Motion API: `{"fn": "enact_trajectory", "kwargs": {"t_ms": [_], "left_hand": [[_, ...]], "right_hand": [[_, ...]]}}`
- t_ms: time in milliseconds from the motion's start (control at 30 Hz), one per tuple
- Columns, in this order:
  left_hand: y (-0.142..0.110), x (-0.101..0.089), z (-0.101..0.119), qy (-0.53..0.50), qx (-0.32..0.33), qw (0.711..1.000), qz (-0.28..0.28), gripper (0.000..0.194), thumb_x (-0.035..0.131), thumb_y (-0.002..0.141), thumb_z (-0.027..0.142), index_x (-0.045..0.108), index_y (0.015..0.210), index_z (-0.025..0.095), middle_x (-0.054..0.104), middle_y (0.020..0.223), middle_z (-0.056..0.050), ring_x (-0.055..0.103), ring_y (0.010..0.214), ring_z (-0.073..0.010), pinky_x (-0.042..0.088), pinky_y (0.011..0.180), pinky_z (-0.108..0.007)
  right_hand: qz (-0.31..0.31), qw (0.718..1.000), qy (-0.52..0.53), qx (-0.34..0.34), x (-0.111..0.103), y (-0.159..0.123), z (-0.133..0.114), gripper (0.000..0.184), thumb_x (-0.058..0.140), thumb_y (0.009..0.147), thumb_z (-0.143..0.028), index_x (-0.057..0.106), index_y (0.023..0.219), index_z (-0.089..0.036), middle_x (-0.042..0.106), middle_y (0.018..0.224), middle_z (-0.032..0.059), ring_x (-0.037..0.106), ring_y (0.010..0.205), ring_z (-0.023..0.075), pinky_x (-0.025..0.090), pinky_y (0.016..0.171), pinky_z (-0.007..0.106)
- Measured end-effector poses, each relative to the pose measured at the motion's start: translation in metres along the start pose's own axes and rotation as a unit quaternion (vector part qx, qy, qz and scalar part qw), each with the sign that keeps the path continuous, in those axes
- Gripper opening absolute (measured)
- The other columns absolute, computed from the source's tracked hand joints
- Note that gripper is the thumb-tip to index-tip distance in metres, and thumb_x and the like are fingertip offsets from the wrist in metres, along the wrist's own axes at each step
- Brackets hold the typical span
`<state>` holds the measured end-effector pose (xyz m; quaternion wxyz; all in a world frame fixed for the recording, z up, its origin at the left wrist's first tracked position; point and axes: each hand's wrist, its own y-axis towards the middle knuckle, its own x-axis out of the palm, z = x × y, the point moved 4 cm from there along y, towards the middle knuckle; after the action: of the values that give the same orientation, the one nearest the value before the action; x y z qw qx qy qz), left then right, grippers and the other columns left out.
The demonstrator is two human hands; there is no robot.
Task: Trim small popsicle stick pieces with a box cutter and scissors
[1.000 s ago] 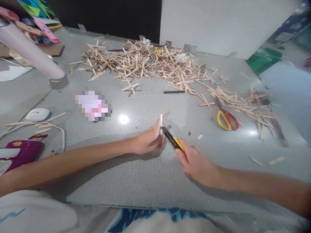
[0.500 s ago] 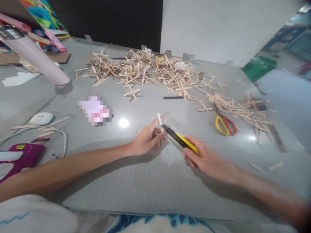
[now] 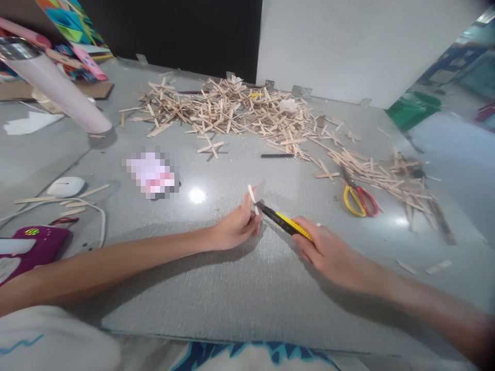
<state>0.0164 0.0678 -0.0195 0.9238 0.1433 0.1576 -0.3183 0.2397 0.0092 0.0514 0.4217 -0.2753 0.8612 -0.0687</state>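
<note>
Between the fingers of my left hand [image 3: 240, 222] is a short, narrow wooden stick [image 3: 251, 194], tilted with its upper end sticking out. My right hand [image 3: 327, 250] is wrapped round a black and yellow utility knife [image 3: 286, 221]. The knife's front end points up and left and meets the stick close to my left fingers; whether the blade is cutting into the wood is too small to tell. Both hands are over the middle of the grey table [image 3: 185, 299].
A heap of wooden sticks [image 3: 228, 111] spreads along the back and right. Scissors [image 3: 359, 198] with yellow and red handles lie at the right. On the left are a pale tumbler [image 3: 65, 90], a white mouse [image 3: 66, 187], a cable and a blurred pink item [image 3: 152, 174].
My left fingers have curled closer around the stick, and its top leans further left. The knife has shifted slightly left and down, staying against the stick.
</note>
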Motion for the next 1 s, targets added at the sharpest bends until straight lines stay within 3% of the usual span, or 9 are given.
{"fn": "enact_trajectory", "kwargs": {"t_ms": [100, 200, 300, 367, 533, 733, 900, 1000], "left_hand": [[0.001, 0.0, -0.001, 0.009, 0.022, 1.0, -0.011, 0.08, 0.046, 0.115, 0.027, -0.006, 0.175, 0.012, 0.061, 0.069, 0.007, 0.053, 0.053, -0.0126, 0.042, 0.055, -0.023], [0.0, 0.0, 0.0, 0.015, 0.038, 0.999, -0.035, 0.079, 0.044, 0.115, 0.024, -0.006, 0.175, 0.014, 0.058, 0.068, 0.009, 0.049, 0.05, -0.0109, 0.039, 0.053, -0.021], [-0.002, 0.0, 0.002, 0.02, 0.038, 0.997, -0.065, 0.079, 0.044, 0.114, 0.021, -0.005, 0.175, 0.013, 0.056, 0.066, 0.011, 0.049, 0.049, -0.0106, 0.037, 0.053, -0.02], [-0.003, -0.001, 0.002, 0.015, 0.029, 0.997, -0.069, 0.075, 0.044, 0.114, 0.022, 0.0, 0.174, 0.012, 0.055, 0.066, 0.011, 0.05, 0.05, -0.0107, 0.037, 0.053, -0.021], [-0.002, -0.003, 0.002, 0.02, 0.031, 0.998, -0.054, 0.072, 0.046, 0.113, 0.023, 0.006, 0.171, 0.008, 0.055, 0.066, 0.01, 0.049, 0.049, -0.0114, 0.037, 0.053, -0.022], [-0.003, -0.003, 0.003, 0.033, 0.032, 0.996, -0.073, 0.072, 0.043, 0.113, 0.023, 0.004, 0.171, 0.01, 0.053, 0.064, 0.011, 0.049, 0.048, -0.0118, 0.038, 0.054, -0.022], [-0.002, -0.006, 0.004, 0.06, 0.022, 0.996, -0.066, 0.07, 0.044, 0.112, 0.023, 0.007, 0.169, 0.006, 0.057, 0.065, 0.009, 0.052, 0.05, -0.0131, 0.038, 0.054, -0.024], [-0.002, -0.005, 0.005, 0.067, 0.026, 0.995, -0.071, 0.07, 0.045, 0.111, 0.022, 0.008, 0.169, 0.007, 0.056, 0.064, 0.009, 0.051, 0.049, -0.0128, 0.036, 0.053, -0.024]], "right_hand": [[0.01, 0.999, -0.001, 0.035, 0.016, -0.002, 0.007, 0.031, 0.035, 0.117, -0.039, 0.058, 0.13, -0.023, 0.066, 0.08, 0.0015, 0.062, 0.073, 0.0232, 0.044, 0.072, 0.035], [-0.003, 1.0, -0.012, 0.006, -0.007, -0.002, -0.002, 0.029, 0.038, 0.117, -0.043, 0.06, 0.118, -0.024, 0.065, 0.08, 0.0006, 0.059, 0.07, 0.0208, 0.042, 0.069, 0.033], [-0.078, 0.997, 0.018, 0.005, -0.028, -0.001, -0.014, 0.034, 0.041, 0.117, -0.051, 0.06, 0.104, -0.025, 0.062, 0.075, -0.0009, 0.055, 0.064, 0.0182, 0.041, 0.063, 0.031], [-0.086, 0.996, 0.032, 0.014, -0.023, -0.002, -0.017, 0.032, 0.041, 0.116, -0.049, 0.058, 0.103, -0.025, 0.062, 0.074, -0.0003, 0.056, 0.064, 0.0188, 0.042, 0.061, 0.031], [-0.018, 0.994, 0.022, 0.106, 0.018, -0.008, -0.007, 0.024, 0.036, 0.114, -0.038, 0.053, 0.119, -0.023, 0.061, 0.073, -0.0003, 0.058, 0.061, 0.0208, 0.041, 0.062, 0.033], [-0.101, 0.994, 0.046, 0.02, -0.01, -0.006, -0.026, 0.029, 0.041, 0.116, -0.045, 0.052, 0.098, -0.025, 0.06, 0.072, -0.0017, 0.054, 0.062, 0.017, 0.04, 0.06, 0.031], [-0.03, 0.995, 0.048, 0.086, 0.018, -0.008, -0.012, 0.016, 0.037, 0.114, -0.035, 0.048, 0.11, -0.025, 0.06, 0.07, -0.0024, 0.057, 0.06, 0.0191, 0.039, 0.06, 0.032], [-0.053, 0.995, 0.06, 0.054, 0.011, -0.009, -0.015, 0.018, 0.039, 0.115, -0.037, 0.048, 0.106, -0.026, 0.059, 0.07, -0.0029, 0.057, 0.06, 0.0182, 0.04, 0.06, 0.031]]}}
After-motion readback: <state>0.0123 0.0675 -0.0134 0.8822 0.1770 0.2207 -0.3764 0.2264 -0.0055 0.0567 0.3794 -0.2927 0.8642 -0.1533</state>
